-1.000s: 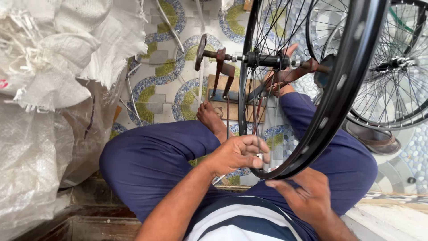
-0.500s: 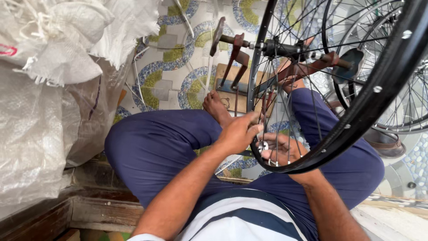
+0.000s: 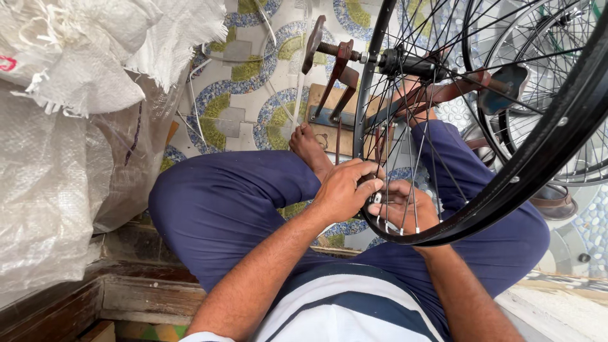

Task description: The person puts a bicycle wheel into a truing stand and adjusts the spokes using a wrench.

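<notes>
Two bare hands meet at the bottom of a black bicycle rim (image 3: 538,158), which stands upright on a rusty red truing stand (image 3: 342,69) and sweeps from the 1 o'clock corner of the head view down to its middle. Left hand (image 3: 345,190) lies just at 9 o'clock of the rim's lowest curve, fingers curled together and pinched on a small silver spoke nipple (image 3: 376,197) at the rim's inner edge. Right hand (image 3: 405,209) sits behind the spokes (image 3: 411,139) at 3 o'clock of the left hand, touching it, fingers bent and cupped under the rim; whether they grip anything cannot be told. Wheel hub (image 3: 405,63) sits at 12 o'clock of the hands, on the stand's axle. Dark blue trousers (image 3: 221,202) cover crossed legs, with a bare foot (image 3: 309,149) at 11 o'clock of the left hand on the patterned tile floor (image 3: 253,101). White woven sacks (image 3: 69,57) pile at 9 to 10 o'clock, and more wheels (image 3: 538,57) lean at 2 o'clock.
</notes>
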